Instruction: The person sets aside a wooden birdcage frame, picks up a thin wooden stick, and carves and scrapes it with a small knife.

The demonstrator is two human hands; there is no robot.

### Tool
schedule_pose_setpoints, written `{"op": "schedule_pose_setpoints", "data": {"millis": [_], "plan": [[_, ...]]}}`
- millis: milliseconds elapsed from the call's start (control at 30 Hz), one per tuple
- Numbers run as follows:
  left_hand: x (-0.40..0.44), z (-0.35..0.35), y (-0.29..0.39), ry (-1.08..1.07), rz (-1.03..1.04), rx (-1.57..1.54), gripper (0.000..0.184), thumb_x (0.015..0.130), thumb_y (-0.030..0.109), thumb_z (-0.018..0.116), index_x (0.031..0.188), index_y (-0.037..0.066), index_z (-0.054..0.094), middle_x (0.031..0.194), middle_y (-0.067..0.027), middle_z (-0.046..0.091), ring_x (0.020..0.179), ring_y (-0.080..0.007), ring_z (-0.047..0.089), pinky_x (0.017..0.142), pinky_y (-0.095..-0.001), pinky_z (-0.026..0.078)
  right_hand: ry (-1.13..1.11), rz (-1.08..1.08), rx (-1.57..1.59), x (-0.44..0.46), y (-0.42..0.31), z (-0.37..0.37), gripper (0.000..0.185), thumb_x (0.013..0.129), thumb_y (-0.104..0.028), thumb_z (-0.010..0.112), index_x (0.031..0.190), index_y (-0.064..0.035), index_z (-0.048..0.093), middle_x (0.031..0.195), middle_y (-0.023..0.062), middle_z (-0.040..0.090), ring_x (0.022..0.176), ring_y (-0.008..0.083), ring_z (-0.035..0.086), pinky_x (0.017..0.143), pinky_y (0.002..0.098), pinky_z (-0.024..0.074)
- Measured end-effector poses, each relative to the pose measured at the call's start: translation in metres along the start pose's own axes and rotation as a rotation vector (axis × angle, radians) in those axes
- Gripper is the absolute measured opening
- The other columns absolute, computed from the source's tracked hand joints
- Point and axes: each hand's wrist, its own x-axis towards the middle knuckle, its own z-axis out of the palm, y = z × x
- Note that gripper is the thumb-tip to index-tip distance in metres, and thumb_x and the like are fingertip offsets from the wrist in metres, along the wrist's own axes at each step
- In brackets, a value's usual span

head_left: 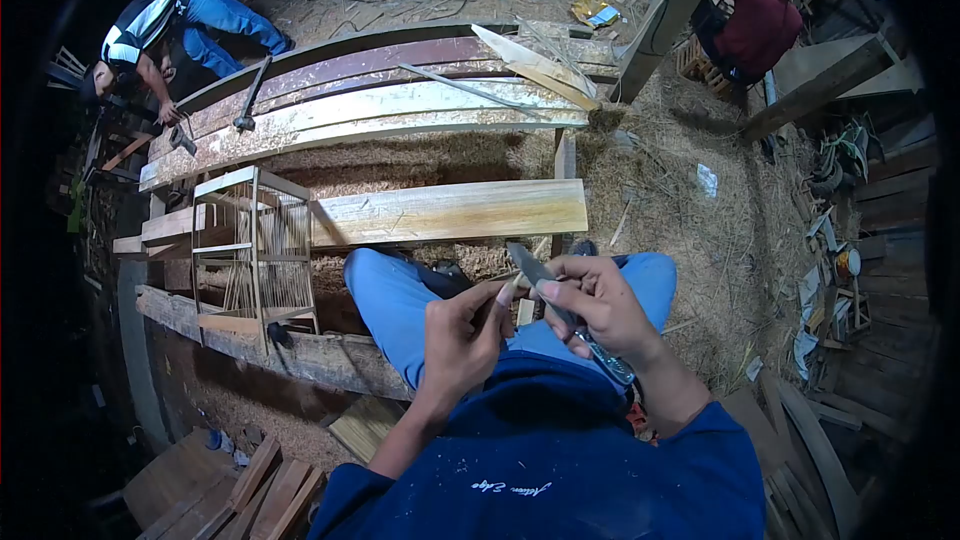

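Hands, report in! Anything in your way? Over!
Right hand gripping knife. Left hand pinching small pale piece by the blade. Wooden cage off left, not in the way.

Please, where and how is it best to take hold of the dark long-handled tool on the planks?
I would grip the tool mid-handle, from above: the slim shaft lies uncovered on top, while the bulkier head sits at the near end.

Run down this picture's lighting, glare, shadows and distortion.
Head view: wide-lens distortion bows the planked bench, with black corners; glare whitens its pale plank; a dark shadow streak crosses the lower board beside the wooden frame; far left sinks into gloom; the knife is readable, but fine detail at its edge is too small to judge.
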Motion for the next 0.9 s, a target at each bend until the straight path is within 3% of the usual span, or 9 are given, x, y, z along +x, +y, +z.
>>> {"op": "schedule_pose_setpoints", "data": {"millis": [167, 233, 367, 467, 533, 633, 700, 833, 900], "plan": [[-0.003, -0.002, -0.005, 0.02, 0.054, 0.021, 0.019, 0.101, 0.009, 0.061, 0.104, -0.003, 0.075, 0.056, -0.0043, 0.059, 0.051, -0.0048, 0.052, 0.047, -0.0253, 0.04, -0.035, 0.029, -0.053, -0.003, 0.003, 0.002, 0.019, 0.104, -0.015, 0.057, 0.108, 0.0026, 0.064, 0.062, 0.0042, 0.06, 0.041, 0.0078, 0.051, 0.037, 0.0229, 0.0384], [-0.005, -0.002, -0.008, 0.018, 0.027, -0.003, 0.019, 0.102, 0.009, 0.062, 0.104, -0.003, 0.075, 0.056, -0.0045, 0.059, 0.051, -0.0049, 0.052, 0.047, -0.0255, 0.04, 0.059, -0.124, -0.03, 0.003, -0.001, -0.007, 0.018, 0.104, -0.015, 0.058, 0.107, 0.0017, 0.064, 0.063, 0.0048, 0.061, 0.041, 0.0084, 0.052, 0.037, 0.0228, 0.0387], [-0.001, -0.001, -0.012, 0.048, 0.041, -0.037, 0.019, 0.102, 0.009, 0.061, 0.105, -0.003, 0.076, 0.056, -0.0035, 0.059, 0.051, -0.0049, 0.052, 0.047, -0.0249, 0.04, 0.009, -0.03, -0.082, 0.007, 0.01, -0.003, 0.018, 0.103, -0.016, 0.06, 0.104, 0.0011, 0.064, 0.063, 0.0053, 0.062, 0.042, 0.009, 0.053, 0.037, 0.0236, 0.0406], [0.003, -0.003, -0.016, 0.017, -0.086, -0.048, 0.02, 0.102, 0.009, 0.061, 0.106, -0.004, 0.075, 0.059, -0.0026, 0.061, 0.054, -0.0043, 0.054, 0.049, -0.0245, 0.042, 0.235, -0.142, 0.002, 0.023, 0.013, -0.033, 0.02, 0.105, -0.019, 0.058, 0.109, -0.0004, 0.063, 0.065, 0.0043, 0.061, 0.042, 0.009, 0.054, 0.037, 0.0242, 0.0422], [0.003, -0.003, -0.024, 0.058, -0.033, -0.121, 0.023, 0.104, 0.012, 0.06, 0.11, -0.005, 0.073, 0.064, 0.0009, 0.06, 0.055, -0.0043, 0.049, 0.05, -0.0217, 0.036, 0.347, -0.251, 0.116, 0.029, 0.017, -0.046, 0.024, 0.107, -0.024, 0.056, 0.114, -0.002, 0.061, 0.067, 0.0029, 0.06, 0.044, 0.0085, 0.053, 0.037, 0.0242, 0.0403], [0.016, 0.001, -0.053, 0.169, 0.092, -0.159, 0.021, 0.103, 0.009, 0.06, 0.112, -0.005, 0.073, 0.066, -0.001, 0.064, 0.057, -0.0053, 0.051, 0.05, -0.0236, 0.039, 0.427, -0.369, 0.176, 0.037, 0.033, -0.049, 0.026, 0.107, -0.027, 0.057, 0.115, -0.0028, 0.061, 0.066, 0.0016, 0.057, 0.044, 0.0081, 0.05, 0.037, 0.0241, 0.0365], [0.022, 0.001, -0.062, 0.136, 0.098, -0.054, 0.02, 0.102, 0.008, 0.061, 0.113, -0.004, 0.073, 0.07, -0.0032, 0.068, 0.059, -0.0057, 0.054, 0.052, -0.0241, 0.041, 0.429, -0.363, 0.2, 0.044, 0.043, -0.05, 0.025, 0.105, -0.028, 0.06, 0.114, -0.0044, 0.06, 0.062, -0.0015, 0.052, 0.042, 0.0076, 0.046, 0.037, 0.0238, 0.0342], [0.035, 0.006, -0.071, -0.033, 0.064, 0.267, 0.019, 0.099, 0.006, 0.065, 0.114, -0.002, 0.072, 0.083, -0.0101, 0.076, 0.067, -0.0048, 0.06, 0.058, -0.0252, 0.046, 0.407, -0.096, 0.106, 0.067, 0.083, -0.049, 0.026, 0.098, -0.029, 0.072, 0.105, -0.0061, 0.061, 0.059, -0.0047, 0.051, 0.042, 0.0048, 0.045, 0.038, 0.0219, 0.0344], [0.041, 0.014, -0.078, -0.04, 0.074, 0.302, 0.019, 0.095, 0.004, 0.067, 0.112, -0.002, 0.072, 0.085, -0.0128, 0.077, 0.065, -0.01, 0.064, 0.061, -0.0292, 0.05, 0.368, -0.03, 0.025, 0.074, 0.099, -0.047, 0.023, 0.098, -0.027, 0.073, 0.097, -0.0058, 0.062, 0.06, -0.0032, 0.054, 0.042, 0.0037, 0.045, 0.037, 0.0216, 0.0339]]}}
